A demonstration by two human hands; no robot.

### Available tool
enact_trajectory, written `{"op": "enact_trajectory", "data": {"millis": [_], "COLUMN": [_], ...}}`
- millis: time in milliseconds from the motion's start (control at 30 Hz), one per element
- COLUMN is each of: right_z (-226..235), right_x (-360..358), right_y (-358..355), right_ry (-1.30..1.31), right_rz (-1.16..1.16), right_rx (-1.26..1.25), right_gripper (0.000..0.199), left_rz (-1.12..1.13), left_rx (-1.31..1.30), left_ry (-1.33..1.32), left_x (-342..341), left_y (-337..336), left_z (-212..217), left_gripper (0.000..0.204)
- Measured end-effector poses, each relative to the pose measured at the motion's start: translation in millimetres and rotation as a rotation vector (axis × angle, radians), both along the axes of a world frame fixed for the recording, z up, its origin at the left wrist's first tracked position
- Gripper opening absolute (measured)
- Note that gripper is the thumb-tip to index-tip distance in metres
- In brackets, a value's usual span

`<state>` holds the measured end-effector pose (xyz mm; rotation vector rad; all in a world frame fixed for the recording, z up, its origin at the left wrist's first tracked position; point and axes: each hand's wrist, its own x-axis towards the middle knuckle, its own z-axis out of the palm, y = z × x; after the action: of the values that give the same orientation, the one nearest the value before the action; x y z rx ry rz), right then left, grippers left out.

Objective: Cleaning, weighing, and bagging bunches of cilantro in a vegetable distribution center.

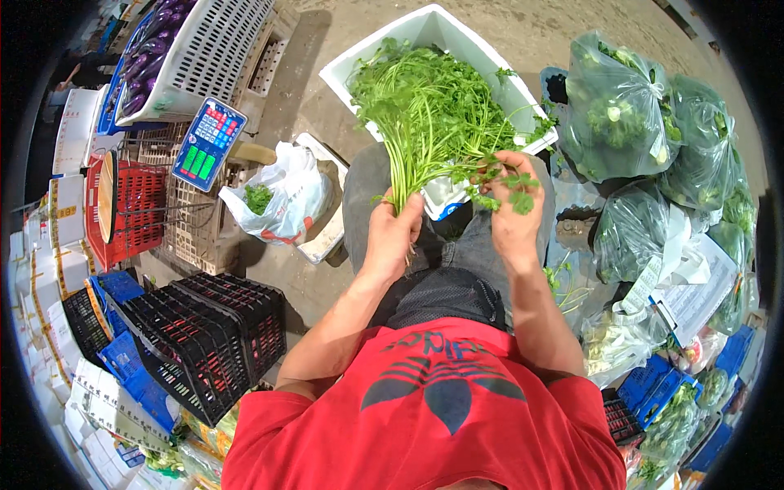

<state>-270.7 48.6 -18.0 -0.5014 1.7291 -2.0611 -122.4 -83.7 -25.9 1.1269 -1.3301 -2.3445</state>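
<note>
My left hand is closed around the stems of a cilantro bunch, whose leafy tops lean away over a white foam box. Loose cilantro fills much of that box, which stands in front of my knees. Just right of the bunch, my right hand has its fingers curled in on a few cilantro sprigs. Leaves stick out past the fingertips and partly cover them. Stem ends and roots poke out below my left hand.
At left stand a scale with a blue keypad, a white plastic bag with greens, a red basket, black crates and a white crate of eggplants. Bagged vegetables and a clipboard lie at right.
</note>
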Motion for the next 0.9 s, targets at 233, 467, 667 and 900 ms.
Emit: {"op": "enact_trajectory", "data": {"millis": [233,467,667,900], "right_z": [7.2,36.4,93.6,43.9], "right_x": [-12.1,11.5,-8.3,-10.9], "right_y": [-2.4,11.6,117.0,217.2], "right_ry": [-0.377,-0.194,-0.179,0.601], "right_rz": [0.041,-0.002,-0.022,0.253], "right_rx": [-0.133,-0.167,-0.062,1.293], "right_gripper": [0.018,0.014,0.019,0.033], "left_rz": [0.084,0.384,0.284,0.053], "left_rx": [0.31,0.335,0.074,-0.022], "left_ry": [0.097,-0.001,-0.008,0.131], "left_x": [-2.9,-24.7,4.7,29.2], "left_y": [-7.4,-27.3,-61.8,-42.5], "left_z": [4.5,-2.7,-16.5,-14.9], "left_gripper": [0.027,0.017,0.022,0.038]}}
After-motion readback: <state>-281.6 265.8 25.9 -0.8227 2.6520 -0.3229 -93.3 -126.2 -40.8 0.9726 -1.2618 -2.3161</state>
